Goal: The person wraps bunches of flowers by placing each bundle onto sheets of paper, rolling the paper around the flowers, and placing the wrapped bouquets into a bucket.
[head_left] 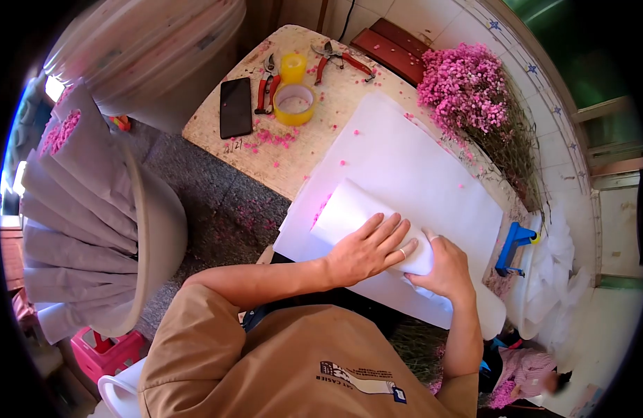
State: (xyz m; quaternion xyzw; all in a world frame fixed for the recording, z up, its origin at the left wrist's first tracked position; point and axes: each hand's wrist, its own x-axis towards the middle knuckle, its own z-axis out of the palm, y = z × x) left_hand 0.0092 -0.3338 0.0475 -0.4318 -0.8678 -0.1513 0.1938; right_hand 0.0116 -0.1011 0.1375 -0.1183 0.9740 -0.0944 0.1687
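Observation:
A white paper roll [342,212] lies slantwise on flat white paper sheets [433,174]. Small pink blossoms [320,211] show at its far left end; what else is inside is hidden. My left hand [370,251] rests flat on top of the roll, fingers stretched out, a ring on one of them. Around the roll's nearer right part, my right hand [447,268] is closed, its thumb along the far side and its fingers partly hidden beneath the paper.
On the wooden table [203,122] are a phone [236,108], tape rolls [294,104], and two red-handled pruners [268,87]. Pink flowers [467,90] lie at the far right, near a blue tape dispenser [514,249]. A bin [161,230] of wrapped bundles stands left. Another person [527,369] is lower right.

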